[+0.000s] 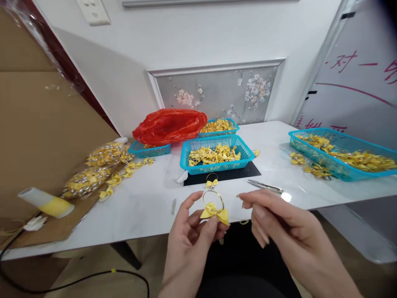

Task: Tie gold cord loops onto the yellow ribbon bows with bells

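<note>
Yellow bow (214,212) pinched in left hand (192,231); right hand (273,219) loosely curled, empty; whiteboard (356,78) writing pink, unreadable.

Home craft-assembly workstation: white table (149,198) with blue baskets (217,155) of yellow ribbon bows (214,154), floral wall panel (217,95).

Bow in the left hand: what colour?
Yellow; the bow hangs on a gold ring, clearest in the head view.

Only writing: pink/red handwritten marks on the whiteboard (359,78) at right. Top line looks like Chinese "对一", w/ 1 long dash after; rest cut off by frame edge. More red chars low on the board, too partial to read.
</note>
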A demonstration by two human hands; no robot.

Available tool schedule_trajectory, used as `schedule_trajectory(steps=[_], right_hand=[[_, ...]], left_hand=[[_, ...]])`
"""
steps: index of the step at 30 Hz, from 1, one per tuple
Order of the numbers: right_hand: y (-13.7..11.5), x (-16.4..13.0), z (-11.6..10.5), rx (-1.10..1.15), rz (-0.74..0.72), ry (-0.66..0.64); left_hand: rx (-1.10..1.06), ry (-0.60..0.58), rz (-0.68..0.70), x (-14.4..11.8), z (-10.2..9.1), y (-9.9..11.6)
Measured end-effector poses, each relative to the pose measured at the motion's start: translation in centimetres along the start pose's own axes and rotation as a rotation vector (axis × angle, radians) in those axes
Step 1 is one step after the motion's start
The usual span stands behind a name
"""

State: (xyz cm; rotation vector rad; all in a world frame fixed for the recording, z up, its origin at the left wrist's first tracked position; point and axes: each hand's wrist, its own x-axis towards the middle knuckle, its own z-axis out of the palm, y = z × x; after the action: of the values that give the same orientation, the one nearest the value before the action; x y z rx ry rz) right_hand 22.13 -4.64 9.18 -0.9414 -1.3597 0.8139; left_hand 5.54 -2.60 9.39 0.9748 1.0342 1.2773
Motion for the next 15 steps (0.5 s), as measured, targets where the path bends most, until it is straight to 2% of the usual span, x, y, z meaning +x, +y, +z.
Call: schedule_trajectory(steps=[4,8,15], right_hand=[[-0.3,-0.2,-1.2,0.022,0.002,0.109],[-1.3,-0.3,-1.4,-0.023,0.015,0.240],[-3.5,0.6,0.7,0.316,-0.152,0.288]], left_hand=[[0.094,0.038,0.101,-0.5,0.4,-0.4],[0.172,0.022,0.228,-0.7,0.1,-1.1],[0.403,-0.085,0.318,-0.4,-0.8,-1.0]])
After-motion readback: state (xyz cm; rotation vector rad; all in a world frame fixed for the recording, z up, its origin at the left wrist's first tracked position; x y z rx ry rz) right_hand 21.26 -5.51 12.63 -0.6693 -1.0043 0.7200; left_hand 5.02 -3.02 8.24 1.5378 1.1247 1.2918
